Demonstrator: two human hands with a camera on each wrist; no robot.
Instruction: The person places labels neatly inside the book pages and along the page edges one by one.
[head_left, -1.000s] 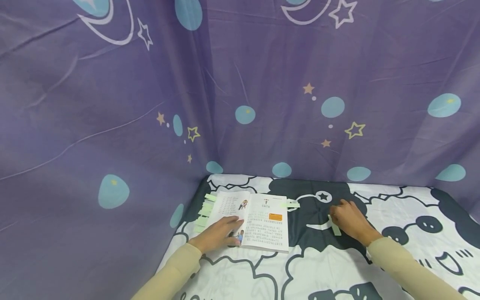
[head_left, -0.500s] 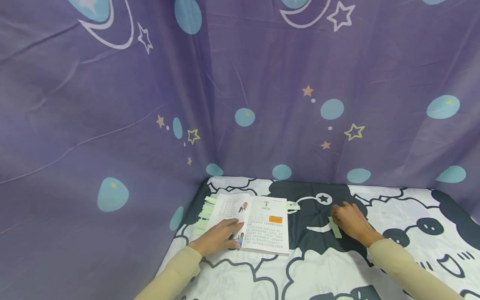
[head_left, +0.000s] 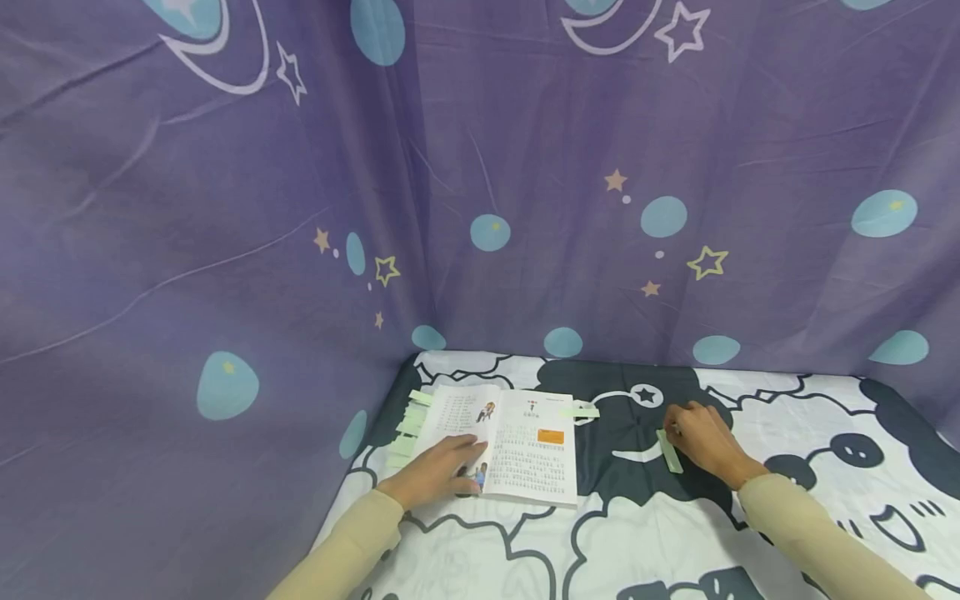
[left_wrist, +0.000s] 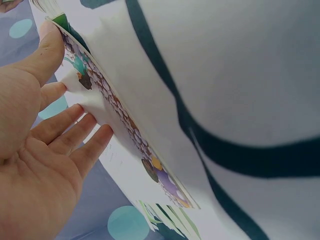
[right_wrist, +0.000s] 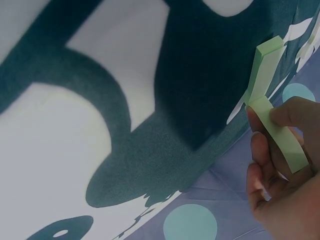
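Note:
An open book (head_left: 528, 450) lies on the patterned cloth, its printed pages facing up. My left hand (head_left: 438, 471) rests on the left page near the lower edge; in the left wrist view its fingers are extended against the page (left_wrist: 102, 107) and the thumb is at the book's edge. To the right of the book, my right hand (head_left: 701, 437) pinches a light green sticky note (right_wrist: 282, 135) between thumb and fingers. That strip bends up from a narrow sticky note pad (right_wrist: 265, 65), which lies on the dark part of the cloth.
Several green sticky tabs (head_left: 408, 429) stick out from the book's left edge, and one more tab (head_left: 585, 412) from its right edge. A black and white cartoon cloth (head_left: 645, 542) covers the surface. Purple curtains (head_left: 562, 167) hang behind it and on the left.

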